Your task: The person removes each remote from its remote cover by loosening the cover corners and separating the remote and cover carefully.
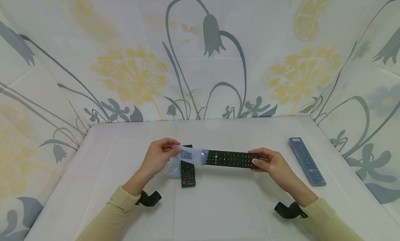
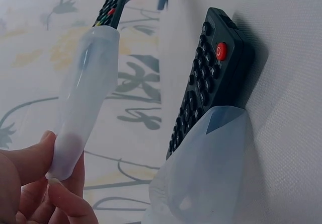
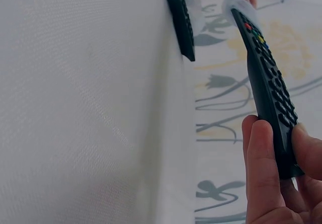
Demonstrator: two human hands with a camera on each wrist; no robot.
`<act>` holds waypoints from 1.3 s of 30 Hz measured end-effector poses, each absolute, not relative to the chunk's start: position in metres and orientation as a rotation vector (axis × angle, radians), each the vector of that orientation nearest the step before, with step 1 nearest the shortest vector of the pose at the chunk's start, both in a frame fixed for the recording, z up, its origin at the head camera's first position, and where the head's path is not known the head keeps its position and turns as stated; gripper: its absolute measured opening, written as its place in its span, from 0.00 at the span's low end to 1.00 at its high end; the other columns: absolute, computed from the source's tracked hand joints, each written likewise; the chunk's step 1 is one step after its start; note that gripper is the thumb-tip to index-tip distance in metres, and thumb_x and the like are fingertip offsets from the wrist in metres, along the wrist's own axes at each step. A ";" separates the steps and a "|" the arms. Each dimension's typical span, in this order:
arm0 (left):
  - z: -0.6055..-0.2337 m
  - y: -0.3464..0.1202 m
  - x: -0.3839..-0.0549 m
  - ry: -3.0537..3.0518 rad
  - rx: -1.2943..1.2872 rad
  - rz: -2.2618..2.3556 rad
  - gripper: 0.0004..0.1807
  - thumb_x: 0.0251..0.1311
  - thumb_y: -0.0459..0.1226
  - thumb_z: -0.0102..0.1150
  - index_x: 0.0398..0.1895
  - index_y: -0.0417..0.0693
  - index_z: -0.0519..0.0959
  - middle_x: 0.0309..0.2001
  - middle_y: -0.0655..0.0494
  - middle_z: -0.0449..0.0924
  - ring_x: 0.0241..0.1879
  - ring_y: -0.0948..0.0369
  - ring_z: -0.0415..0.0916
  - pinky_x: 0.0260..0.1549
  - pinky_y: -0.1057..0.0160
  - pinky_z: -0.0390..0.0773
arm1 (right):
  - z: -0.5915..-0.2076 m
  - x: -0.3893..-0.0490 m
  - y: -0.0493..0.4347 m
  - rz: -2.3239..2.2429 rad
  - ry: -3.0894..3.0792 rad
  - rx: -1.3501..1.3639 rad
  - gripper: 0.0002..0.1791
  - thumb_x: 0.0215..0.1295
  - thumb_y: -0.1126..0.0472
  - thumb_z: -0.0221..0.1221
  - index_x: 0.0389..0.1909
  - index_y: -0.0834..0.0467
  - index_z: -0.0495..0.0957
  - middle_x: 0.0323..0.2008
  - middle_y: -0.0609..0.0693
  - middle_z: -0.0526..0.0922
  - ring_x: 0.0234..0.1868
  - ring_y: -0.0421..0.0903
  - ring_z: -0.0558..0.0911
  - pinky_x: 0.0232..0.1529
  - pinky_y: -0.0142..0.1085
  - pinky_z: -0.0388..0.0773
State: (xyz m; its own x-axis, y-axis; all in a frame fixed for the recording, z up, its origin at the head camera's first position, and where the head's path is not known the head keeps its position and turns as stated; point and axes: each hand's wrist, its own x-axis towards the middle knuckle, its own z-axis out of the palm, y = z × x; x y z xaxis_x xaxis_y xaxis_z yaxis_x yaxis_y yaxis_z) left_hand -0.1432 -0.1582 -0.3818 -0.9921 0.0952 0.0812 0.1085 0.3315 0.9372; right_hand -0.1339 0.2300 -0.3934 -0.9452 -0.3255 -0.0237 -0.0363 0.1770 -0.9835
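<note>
Between the two hands a black remote control point(image 1: 231, 159) is held sideways above the table. Its left part sits inside a translucent plastic sleeve point(image 1: 195, 155), while the rest is bare. My left hand point(image 1: 159, 156) pinches the sleeve's closed end between thumb and fingers. At the other end, my right hand point(image 1: 275, 168) grips the bare remote, thumb on the button side. Below the sleeve a second black remote point(image 1: 188, 173) lies on the table, partly covered from above. A loose clear plastic sleeve point(image 2: 201, 173) lies beside it and overlaps part of it in the left wrist view.
A third remote in a bluish cover point(image 1: 307, 161) lies at the right of the white table point(image 1: 225, 213). Flower-patterned cloth point(image 1: 193, 60) rises behind and on both sides. A black wrist mount point(image 1: 150, 198) hangs below the left wrist, another point(image 1: 289, 210) below the right.
</note>
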 end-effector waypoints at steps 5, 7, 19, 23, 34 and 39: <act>-0.379 -0.158 -0.145 -2.568 -0.202 -1.773 0.10 0.62 0.32 0.67 0.45 0.41 0.84 0.36 0.50 0.82 0.37 0.47 0.80 0.31 0.66 0.76 | -0.393 -0.134 0.232 -1.845 2.223 -0.335 0.22 0.69 0.72 0.58 0.62 0.74 0.70 0.56 0.72 0.74 0.47 0.45 0.84 0.45 0.42 0.82; -0.379 -0.157 -0.146 -2.567 -0.211 -1.766 0.09 0.62 0.32 0.67 0.45 0.41 0.84 0.36 0.50 0.83 0.36 0.47 0.81 0.30 0.66 0.75 | -0.394 -0.135 0.233 -1.843 2.226 -0.331 0.22 0.69 0.72 0.58 0.62 0.74 0.70 0.56 0.72 0.74 0.47 0.45 0.84 0.45 0.42 0.82; -0.379 -0.158 -0.146 -2.568 -0.192 -1.737 0.07 0.60 0.32 0.68 0.41 0.41 0.85 0.36 0.51 0.85 0.34 0.57 0.81 0.34 0.64 0.78 | -0.393 -0.134 0.237 -1.842 2.239 -0.322 0.22 0.69 0.72 0.57 0.61 0.74 0.69 0.56 0.73 0.74 0.47 0.44 0.84 0.45 0.42 0.82; -0.378 -0.164 -0.148 -2.557 -0.152 -1.712 0.07 0.61 0.32 0.67 0.41 0.41 0.85 0.36 0.52 0.85 0.34 0.56 0.80 0.31 0.64 0.76 | -0.395 -0.134 0.245 -1.833 2.283 -0.297 0.22 0.70 0.71 0.57 0.62 0.74 0.69 0.55 0.71 0.75 0.46 0.44 0.85 0.45 0.42 0.82; -0.374 -0.174 -0.151 -2.533 -0.174 -1.722 0.09 0.61 0.33 0.67 0.43 0.39 0.84 0.37 0.50 0.86 0.34 0.54 0.81 0.28 0.66 0.75 | -0.401 -0.136 0.265 -1.821 2.331 -0.210 0.22 0.72 0.68 0.57 0.63 0.73 0.68 0.52 0.64 0.78 0.45 0.42 0.85 0.46 0.41 0.82; -0.370 -0.170 -0.153 -2.524 -0.229 -1.726 0.07 0.60 0.33 0.68 0.41 0.40 0.85 0.36 0.50 0.85 0.33 0.52 0.80 0.28 0.66 0.75 | -0.400 -0.135 0.264 -1.828 2.328 -0.213 0.23 0.71 0.68 0.59 0.62 0.73 0.69 0.51 0.63 0.79 0.44 0.42 0.85 0.46 0.40 0.82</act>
